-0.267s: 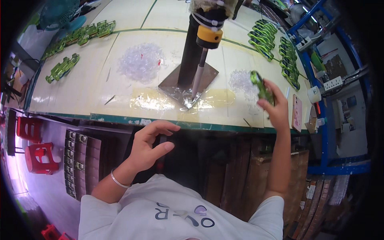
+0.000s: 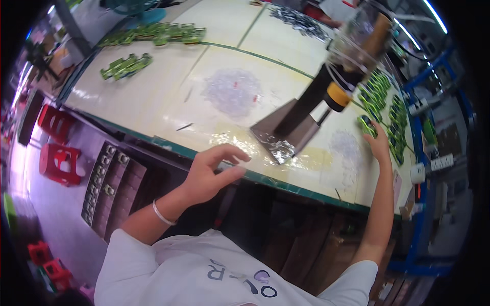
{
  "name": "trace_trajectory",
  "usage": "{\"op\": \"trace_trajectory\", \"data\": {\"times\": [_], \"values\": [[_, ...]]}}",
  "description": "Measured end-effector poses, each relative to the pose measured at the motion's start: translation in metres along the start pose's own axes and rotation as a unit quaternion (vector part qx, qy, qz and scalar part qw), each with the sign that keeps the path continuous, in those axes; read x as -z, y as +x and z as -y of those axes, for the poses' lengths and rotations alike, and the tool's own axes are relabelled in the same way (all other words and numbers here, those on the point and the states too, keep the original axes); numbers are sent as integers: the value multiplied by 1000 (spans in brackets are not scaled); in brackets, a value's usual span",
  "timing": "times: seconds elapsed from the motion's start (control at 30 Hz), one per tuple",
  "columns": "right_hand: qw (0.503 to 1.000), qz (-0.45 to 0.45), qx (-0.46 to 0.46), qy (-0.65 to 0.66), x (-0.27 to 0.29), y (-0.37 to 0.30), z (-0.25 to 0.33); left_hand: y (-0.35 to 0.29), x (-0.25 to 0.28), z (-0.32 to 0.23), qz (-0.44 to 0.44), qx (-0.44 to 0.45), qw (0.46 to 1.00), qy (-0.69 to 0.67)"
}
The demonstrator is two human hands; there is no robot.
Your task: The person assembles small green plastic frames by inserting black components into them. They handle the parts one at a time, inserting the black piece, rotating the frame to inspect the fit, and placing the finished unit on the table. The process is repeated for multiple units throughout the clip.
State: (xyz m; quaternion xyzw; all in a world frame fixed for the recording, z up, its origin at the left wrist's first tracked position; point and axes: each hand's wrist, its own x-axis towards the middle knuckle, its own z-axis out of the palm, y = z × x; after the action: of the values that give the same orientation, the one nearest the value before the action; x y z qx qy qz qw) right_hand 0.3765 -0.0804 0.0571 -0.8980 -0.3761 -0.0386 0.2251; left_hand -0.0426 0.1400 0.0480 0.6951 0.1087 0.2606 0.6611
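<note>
- One glossy green part [image 2: 365,125] in the right hand [image 2: 378,145], pinched between thumb and fingers, near rows of similar green parts [image 2: 397,123] at the right of the pale surface [image 2: 153,97].
- Left hand [image 2: 213,171] holding nothing, fingers loosely curled by the front edge.
- Probably light and stiff, like hard plastic; shiny finish perhaps slippery, slim edges possibly fragile.
- Best taken by the long sides, near the middle.

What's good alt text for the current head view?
A person's right hand holds a green part beside rows of similar parts on a pale worktable. The empty left hand hovers near the front edge, a stand-mounted yellow-collared tool between them.
</note>
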Motion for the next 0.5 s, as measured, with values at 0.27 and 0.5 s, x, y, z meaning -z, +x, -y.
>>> {"op": "trace_trajectory", "data": {"times": [0.27,0.5], "values": [[989,-147,16,19,-15,14,-10,99,130,16,-176,-196,754,602],[981,-108,62,151,7,-84,79,106,256,24,-192,95,602,769]]}}
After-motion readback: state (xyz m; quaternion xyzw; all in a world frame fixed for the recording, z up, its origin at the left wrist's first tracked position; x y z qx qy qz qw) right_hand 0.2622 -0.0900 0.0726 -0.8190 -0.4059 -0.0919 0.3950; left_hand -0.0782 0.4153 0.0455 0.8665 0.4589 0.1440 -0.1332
